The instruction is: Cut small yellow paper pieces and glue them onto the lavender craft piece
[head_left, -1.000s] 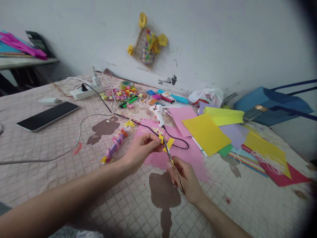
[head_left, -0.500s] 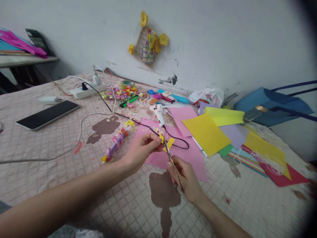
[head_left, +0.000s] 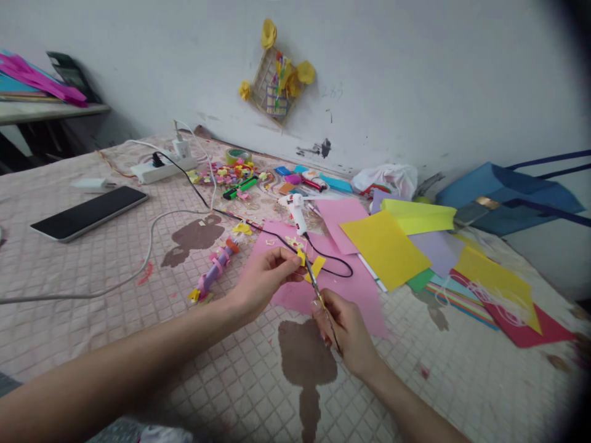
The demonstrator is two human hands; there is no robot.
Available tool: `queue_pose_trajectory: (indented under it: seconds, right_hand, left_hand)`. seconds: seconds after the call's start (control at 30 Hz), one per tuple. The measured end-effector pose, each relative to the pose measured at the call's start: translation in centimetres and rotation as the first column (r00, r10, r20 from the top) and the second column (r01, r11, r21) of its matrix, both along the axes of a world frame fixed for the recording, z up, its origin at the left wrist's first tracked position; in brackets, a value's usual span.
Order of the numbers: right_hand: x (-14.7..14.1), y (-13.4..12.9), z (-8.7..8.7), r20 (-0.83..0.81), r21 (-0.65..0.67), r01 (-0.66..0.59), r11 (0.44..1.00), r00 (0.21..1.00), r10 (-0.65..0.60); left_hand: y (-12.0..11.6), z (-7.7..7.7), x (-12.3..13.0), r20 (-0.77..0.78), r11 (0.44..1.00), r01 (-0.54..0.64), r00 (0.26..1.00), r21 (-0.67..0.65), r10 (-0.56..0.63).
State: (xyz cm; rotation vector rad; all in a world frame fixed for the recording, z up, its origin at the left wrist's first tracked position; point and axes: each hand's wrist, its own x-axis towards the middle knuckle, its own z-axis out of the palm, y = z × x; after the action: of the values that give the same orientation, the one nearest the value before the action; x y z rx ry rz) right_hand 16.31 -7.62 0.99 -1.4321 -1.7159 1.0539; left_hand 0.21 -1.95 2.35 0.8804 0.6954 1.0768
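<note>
My left hand (head_left: 272, 271) pinches a small yellow paper piece (head_left: 301, 256) between thumb and fingers. In my right hand (head_left: 344, 326) is a pair of scissors (head_left: 314, 280), its blades pointing away from me and touching or very near the yellow piece. A yellow strip (head_left: 317, 267) shows just right of the blades. Beneath both hands lies a pink sheet (head_left: 364, 307). The white glue gun (head_left: 295, 212) rests beyond them, its black cord looping over the sheet. Left of my left hand lies a purple stick with pink and yellow decorations (head_left: 217, 269).
Coloured sheets (head_left: 392, 249) spread to the right, near a blue bag (head_left: 503, 197). A phone (head_left: 92, 212), a power strip (head_left: 164, 167) and a white cable (head_left: 152, 246) lie left. Small foam shapes (head_left: 226, 173), a cutter (head_left: 240, 187) and tape (head_left: 237, 155) sit at the back.
</note>
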Motion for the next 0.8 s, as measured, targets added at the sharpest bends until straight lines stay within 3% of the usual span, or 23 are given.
queue_pose_trajectory:
  seconds: [0.8]
  right_hand:
    - [0.10,-0.08,0.17,0.035,0.018,0.004,1.000,0.999,-0.004]
  left_hand:
    - [0.37,0.02,-0.23,0.003,0.999,0.032,0.999,0.008,-0.032]
